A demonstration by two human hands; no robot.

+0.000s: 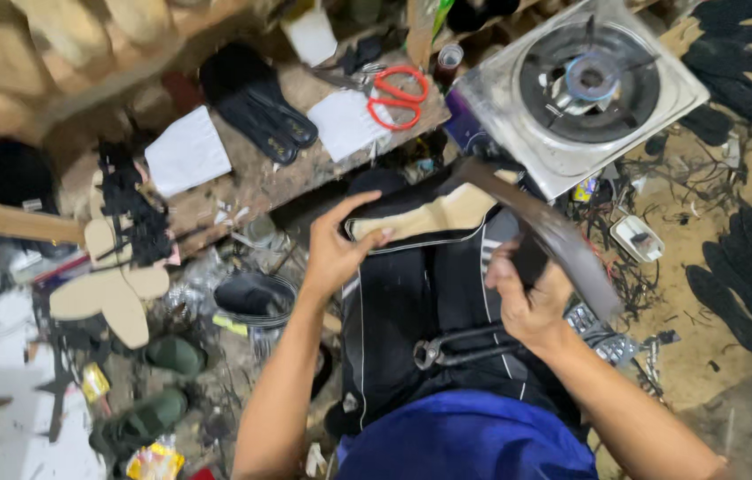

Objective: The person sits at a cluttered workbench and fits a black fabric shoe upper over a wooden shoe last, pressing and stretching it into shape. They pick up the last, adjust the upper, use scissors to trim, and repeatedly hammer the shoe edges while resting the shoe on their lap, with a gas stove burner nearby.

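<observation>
Sole-fitting under way, centre frame: left hand presses pale insole onto lap; right hand grasps dark strap. Next move calls for careful alignment.

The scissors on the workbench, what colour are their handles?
The scissors have red handles, seen in the head view, on the workbench.

The insole piece lies under the left hand's fingertips. The strap runs between the right hand's fingers; pliers lie just below them, scissors well beyond.
</observation>
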